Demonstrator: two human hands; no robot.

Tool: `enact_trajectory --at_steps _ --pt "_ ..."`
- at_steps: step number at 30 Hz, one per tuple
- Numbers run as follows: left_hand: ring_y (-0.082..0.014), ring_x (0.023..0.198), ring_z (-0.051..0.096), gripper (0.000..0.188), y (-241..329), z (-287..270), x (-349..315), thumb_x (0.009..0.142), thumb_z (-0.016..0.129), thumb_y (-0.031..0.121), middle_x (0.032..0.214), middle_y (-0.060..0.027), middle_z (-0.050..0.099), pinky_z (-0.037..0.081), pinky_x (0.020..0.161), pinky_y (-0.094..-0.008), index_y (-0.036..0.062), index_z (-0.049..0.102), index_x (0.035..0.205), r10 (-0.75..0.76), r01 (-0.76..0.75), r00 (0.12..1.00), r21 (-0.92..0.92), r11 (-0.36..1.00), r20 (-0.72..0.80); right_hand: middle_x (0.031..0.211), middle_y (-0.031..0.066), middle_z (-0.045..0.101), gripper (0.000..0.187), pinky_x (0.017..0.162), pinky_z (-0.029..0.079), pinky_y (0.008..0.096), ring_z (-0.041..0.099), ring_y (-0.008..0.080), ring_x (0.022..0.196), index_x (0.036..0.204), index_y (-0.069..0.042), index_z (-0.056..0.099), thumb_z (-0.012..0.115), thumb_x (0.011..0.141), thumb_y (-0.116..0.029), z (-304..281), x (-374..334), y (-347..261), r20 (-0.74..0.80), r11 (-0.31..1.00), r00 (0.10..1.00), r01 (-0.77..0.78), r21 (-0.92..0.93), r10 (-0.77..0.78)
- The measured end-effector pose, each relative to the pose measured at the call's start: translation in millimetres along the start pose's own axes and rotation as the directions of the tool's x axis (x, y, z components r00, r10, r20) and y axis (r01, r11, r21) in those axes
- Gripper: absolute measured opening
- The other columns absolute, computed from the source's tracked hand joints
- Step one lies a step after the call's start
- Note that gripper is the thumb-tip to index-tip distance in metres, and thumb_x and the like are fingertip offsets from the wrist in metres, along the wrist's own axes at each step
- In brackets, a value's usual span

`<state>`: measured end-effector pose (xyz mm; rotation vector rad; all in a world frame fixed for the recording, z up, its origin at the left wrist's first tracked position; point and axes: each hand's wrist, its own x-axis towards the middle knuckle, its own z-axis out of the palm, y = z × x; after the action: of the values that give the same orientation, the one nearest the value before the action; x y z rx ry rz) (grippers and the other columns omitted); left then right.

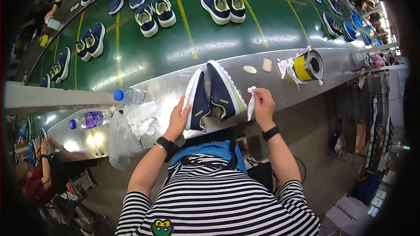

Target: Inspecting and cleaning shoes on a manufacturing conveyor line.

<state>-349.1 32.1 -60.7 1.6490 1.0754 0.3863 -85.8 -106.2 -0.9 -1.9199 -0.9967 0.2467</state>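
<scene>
Two navy sneakers with white soles lie on their sides on the metal ledge in front of me, soles facing outward. My left hand (177,119) grips the left sneaker (198,105) along its sole edge, near the heel. The right sneaker (224,92) lies close beside it, toe pointing away, with a pale green patch at its heel. Just right of that heel, my right hand (264,108) pinches a white cloth (251,103) that hangs down from the fingertips.
An open can (311,66) with white rags stands right, near two small pale blocks (267,64). Water bottles (92,119) and crumpled white sheets (142,118) lie left. Beyond the ledge, a green conveyor belt (153,54) carries sneaker pairs. Other people work at the left.
</scene>
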Motion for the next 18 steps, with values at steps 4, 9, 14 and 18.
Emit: enact_trajectory --at_steps 4,9,14,18 --pt "-0.0328 0.101 0.052 0.05 5.1 -1.7 0.3 0.091 0.044 0.031 0.107 -0.0244 0.054 0.038 0.089 -0.0367 0.0092 0.034 0.135 -0.052 0.055 0.998 0.124 0.991 -0.033 0.112 0.0155 0.05 0.027 0.088 0.04 0.0363 0.048 0.0319 0.103 0.101 -0.007 0.061 0.061 0.074 -0.006 0.0 28.7 45.0 0.204 0.904 0.956 0.271 -0.331 -0.212" --pt "-0.0272 0.11 0.049 0.053 4.5 -3.4 -1.8 0.092 0.042 0.034 0.117 -0.0191 0.052 0.034 0.095 -0.0322 0.0022 0.032 0.134 -0.138 0.136 0.989 -0.042 0.99 -0.056 0.12 0.0203 0.046 0.073 0.093 0.037 0.0353 0.046 0.0303 0.111 0.131 -0.002 0.034 0.071 0.073 -0.026 44.1 29.1 29.2 0.602 0.983 0.798 -0.131 0.129 0.028" --pt "-0.0231 0.106 0.055 0.05 56.7 -3.3 5.6 0.096 0.033 0.036 0.12 -0.0154 0.052 0.045 0.088 -0.0328 -0.0018 0.037 0.128 -0.522 0.366 0.852 -0.744 0.559 0.026 0.105 0.0077 0.056 0.055 0.08 0.045 0.0275 0.055 0.0139 0.092 0.128 -0.003 0.036 0.063 0.082 -0.018 45.5 61.4 32.5 0.702 0.656 0.704 -0.58 0.483 0.106" --pt "-0.0249 0.095 0.061 0.047 89.3 4.9 17.0 0.096 0.029 0.036 0.112 -0.0151 0.057 0.051 0.082 -0.0381 -0.0001 0.042 0.122 -0.608 0.212 0.791 -0.902 0.376 -0.068 0.114 0.0093 0.055 0.043 0.088 0.044 0.0318 0.055 0.019 0.101 0.125 -0.003 0.04 0.05 0.091 -0.028 25.5 98.0 10.7 0.863 0.156 0.452 -0.891 0.425 0.226"
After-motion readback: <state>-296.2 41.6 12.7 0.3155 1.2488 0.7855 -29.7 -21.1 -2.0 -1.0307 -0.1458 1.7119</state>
